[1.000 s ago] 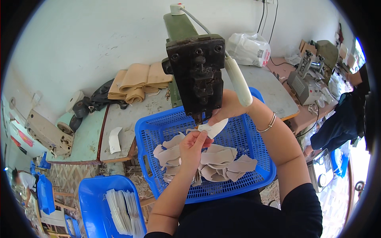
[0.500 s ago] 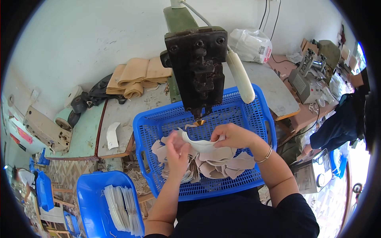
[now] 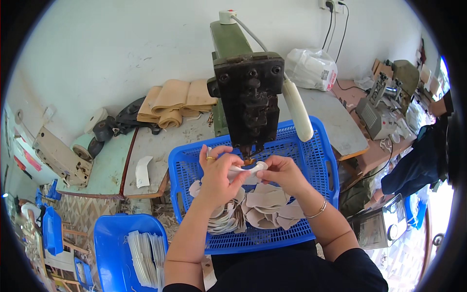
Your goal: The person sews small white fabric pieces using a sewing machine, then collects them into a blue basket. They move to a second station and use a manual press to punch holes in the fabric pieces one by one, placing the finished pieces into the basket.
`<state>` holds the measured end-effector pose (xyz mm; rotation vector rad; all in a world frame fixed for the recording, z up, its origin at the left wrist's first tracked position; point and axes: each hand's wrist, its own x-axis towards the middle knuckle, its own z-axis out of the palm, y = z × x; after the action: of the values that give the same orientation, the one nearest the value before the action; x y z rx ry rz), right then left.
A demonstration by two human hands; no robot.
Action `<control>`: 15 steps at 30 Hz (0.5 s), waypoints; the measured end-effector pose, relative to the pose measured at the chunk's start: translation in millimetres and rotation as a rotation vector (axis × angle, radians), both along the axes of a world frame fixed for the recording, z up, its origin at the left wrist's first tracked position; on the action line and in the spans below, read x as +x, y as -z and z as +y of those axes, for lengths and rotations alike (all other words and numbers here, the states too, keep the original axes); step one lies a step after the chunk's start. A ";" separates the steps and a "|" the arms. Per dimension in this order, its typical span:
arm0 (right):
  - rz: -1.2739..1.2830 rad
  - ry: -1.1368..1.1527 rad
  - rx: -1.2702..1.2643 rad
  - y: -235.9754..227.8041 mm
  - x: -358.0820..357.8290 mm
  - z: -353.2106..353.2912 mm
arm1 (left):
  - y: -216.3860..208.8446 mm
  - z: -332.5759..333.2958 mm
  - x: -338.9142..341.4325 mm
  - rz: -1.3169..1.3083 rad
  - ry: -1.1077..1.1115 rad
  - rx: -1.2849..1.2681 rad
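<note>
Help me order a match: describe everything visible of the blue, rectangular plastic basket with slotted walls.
The blue, rectangular basket looks like moulded plastic, with slotted walls, rounded corners, a smooth rim and a handle opening at its left end. It stands open side up, one long side nearest the camera; what supports it is hidden. Flat, curved, off-white pieces lie inside, stacked and overlapping. The bare left hand and bare right hand, over it in view, seem not to touch it.

One held piece, one ring, one bracelet.
</note>
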<state>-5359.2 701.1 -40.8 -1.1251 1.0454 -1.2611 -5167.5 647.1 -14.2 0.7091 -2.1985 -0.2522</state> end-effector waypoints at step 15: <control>-0.220 0.140 0.065 7.3 31.0 -9.7 | -33.2 -28.5 9.4 -0.147 0.094 0.019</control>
<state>-5328.2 691.4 -48.1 -0.8541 1.0044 -1.4163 -5158.1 618.5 19.1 0.6532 -2.3756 -0.2772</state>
